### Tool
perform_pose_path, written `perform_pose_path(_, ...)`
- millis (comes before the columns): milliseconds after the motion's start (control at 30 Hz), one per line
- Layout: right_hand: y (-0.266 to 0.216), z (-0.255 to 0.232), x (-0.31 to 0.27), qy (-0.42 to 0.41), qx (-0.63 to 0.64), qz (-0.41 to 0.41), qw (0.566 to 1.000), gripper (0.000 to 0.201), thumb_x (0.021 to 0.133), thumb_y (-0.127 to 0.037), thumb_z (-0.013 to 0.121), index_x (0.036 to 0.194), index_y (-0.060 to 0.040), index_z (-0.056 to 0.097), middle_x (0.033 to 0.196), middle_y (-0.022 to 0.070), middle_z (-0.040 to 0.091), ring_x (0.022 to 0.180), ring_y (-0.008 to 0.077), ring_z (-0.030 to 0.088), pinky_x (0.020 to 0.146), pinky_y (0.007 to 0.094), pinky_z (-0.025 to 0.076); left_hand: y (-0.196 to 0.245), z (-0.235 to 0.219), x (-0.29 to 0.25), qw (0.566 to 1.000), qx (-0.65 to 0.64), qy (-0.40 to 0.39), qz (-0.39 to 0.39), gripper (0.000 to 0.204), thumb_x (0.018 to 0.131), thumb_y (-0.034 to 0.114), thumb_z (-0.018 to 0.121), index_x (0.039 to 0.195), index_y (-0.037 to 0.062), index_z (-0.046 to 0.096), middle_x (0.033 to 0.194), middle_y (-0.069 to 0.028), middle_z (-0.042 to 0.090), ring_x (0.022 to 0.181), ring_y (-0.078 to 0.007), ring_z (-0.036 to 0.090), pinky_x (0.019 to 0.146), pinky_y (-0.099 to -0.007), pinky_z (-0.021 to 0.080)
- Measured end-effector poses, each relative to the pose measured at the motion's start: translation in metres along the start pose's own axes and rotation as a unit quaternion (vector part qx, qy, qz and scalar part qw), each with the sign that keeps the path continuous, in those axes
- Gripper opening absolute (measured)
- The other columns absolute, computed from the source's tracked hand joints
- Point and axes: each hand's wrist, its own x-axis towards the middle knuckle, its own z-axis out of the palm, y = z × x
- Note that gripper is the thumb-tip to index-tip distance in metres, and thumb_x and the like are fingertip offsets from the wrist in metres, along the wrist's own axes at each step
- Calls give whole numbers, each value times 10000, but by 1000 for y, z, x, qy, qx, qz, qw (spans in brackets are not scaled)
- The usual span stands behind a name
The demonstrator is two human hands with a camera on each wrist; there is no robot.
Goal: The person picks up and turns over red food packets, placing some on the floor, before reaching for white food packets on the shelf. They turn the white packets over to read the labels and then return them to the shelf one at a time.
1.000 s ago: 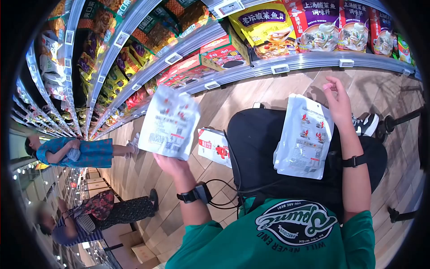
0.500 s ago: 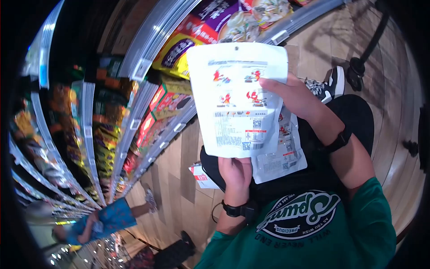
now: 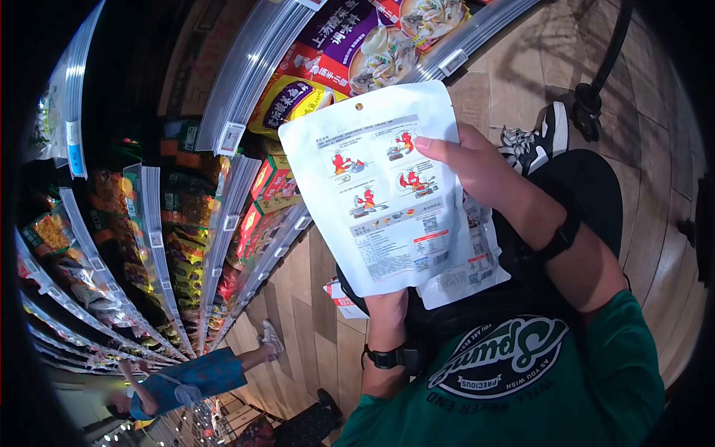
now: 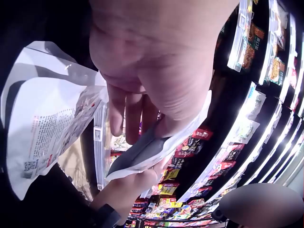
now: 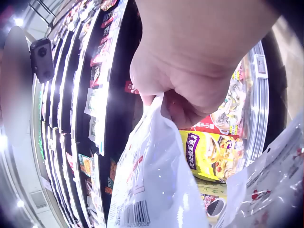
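A white pouch (image 3: 350,246), printed with red crayfish drawings and small text, stands tilted before the chest in the head view. My right hand (image 3: 484,167) grips its right edge, thumb lying on the printed face and fingers behind. At the lower edge, my left hand (image 3: 389,304) holds the pouch and is mostly hidden behind it. In the left wrist view the fingers (image 4: 133,116) reach behind the pouch, with the thumb at its underside. A second white pouch (image 3: 477,272) rests on the lap, partly covered by the first.
Shelves (image 3: 227,141) of packets run along the left and top. Yellow packets (image 3: 294,100) and red boxes (image 3: 257,220) stand on them. A red-and-white packet (image 3: 346,302) lies on the floor. A person in blue (image 3: 190,384) stands lower left; a black stand (image 3: 588,104) is upper right.
My left hand has brought the pouch from the left to the front of the body. My right hand has taken its right edge. The view has turned.
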Motion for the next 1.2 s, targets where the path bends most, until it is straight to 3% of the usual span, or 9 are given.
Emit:
perform_pose_path(200, -5, 7, -4, 64, -12, 22, 998, 354, 906, -187, 607, 1181, 30, 559, 1086, 105, 649, 950, 151, 638, 817, 283, 510, 19, 12, 1, 991, 110, -65, -30, 909, 674, 34, 827, 1425, 11, 315, 1387, -127, 454, 1243, -234, 471, 1010, -383, 417)
perform_pose_path(500, -7, 4, -5, 65, -66, -9, 996, 379, 903, -254, 624, 1154, 25, 579, 1066, 89, 651, 921, 118, 627, 799, 262, 497, 19, 13, -5, 966, 256, -22, -11, 562, 732, 41, 767, 1244, -13, 543, 1171, -112, 635, 1050, -199, 613, 902, -337, 477)
perform_pose_path(700, -11, -47, 17, -12, -140, 48, 989, 252, 860, -229, 657, 996, -16, 651, 897, 30, 669, 824, 77, 597, 706, 243, 478, 38, -8, -15, 905, 350, -209, -117, 415, 778, 76, 730, 1166, 5, 603, 1055, -93, 671, 978, -181, 628, 852, -330, 492)
perform_pose_path(767, 19, -80, 27, -116, -341, 128, 924, 220, 832, -200, 655, 994, -51, 657, 860, 41, 681, 820, 110, 623, 721, 265, 487, 44, -18, -13, 815, 403, -346, -232, 253, 804, 56, 692, 1054, 23, 663, 889, -53, 700, 856, -149, 650, 771, -317, 504)
perform_pose_path(833, 28, -67, 16, -89, -523, 111, 840, 224, 822, -199, 644, 1013, -81, 649, 889, 81, 681, 836, 198, 649, 748, 327, 500, 51, -20, -12, 811, 431, -340, -200, 210, 818, 94, 681, 1023, 47, 674, 829, -86, 695, 747, -157, 656, 686, -307, 500)
perform_pose_path(900, 53, -60, 12, -35, -693, 93, 714, 206, 847, -225, 638, 1007, -96, 628, 876, 101, 660, 816, 255, 637, 740, 376, 486, 71, -23, -10, 775, 456, -316, -303, 136, 857, 86, 654, 980, 34, 678, 774, -4, 674, 733, -66, 617, 670, -235, 480)
perform_pose_path(1067, 64, -51, 17, -30, -659, -34, 750, 348, 837, -378, 635, 1034, -93, 598, 946, 144, 660, 909, 318, 637, 794, 427, 486, 70, -35, -11, 849, 415, -238, -223, 194, 846, 193, 696, 897, 17, 630, 693, -30, 616, 601, -87, 553, 564, -247, 443)
perform_pose_path(1133, 50, -38, 16, -50, -626, 139, 766, 412, 854, -427, 613, 1063, -75, 573, 961, 161, 661, 908, 321, 639, 793, 418, 482, 62, -17, -9, 838, 459, -213, -203, 226, 840, 220, 704, 850, 25, 591, 664, -38, 591, 583, -110, 550, 556, -259, 441)
perform_pose_path(1200, 62, -40, 15, -54, -631, 153, 758, 456, 861, -463, 594, 1085, -68, 563, 972, 169, 661, 906, 319, 641, 790, 412, 481, 49, -3, -10, 804, 537, -191, -171, 327, 821, 271, 719, 788, 53, 477, 611, -72, 546, 550, -211, 569, 537, -310, 442)
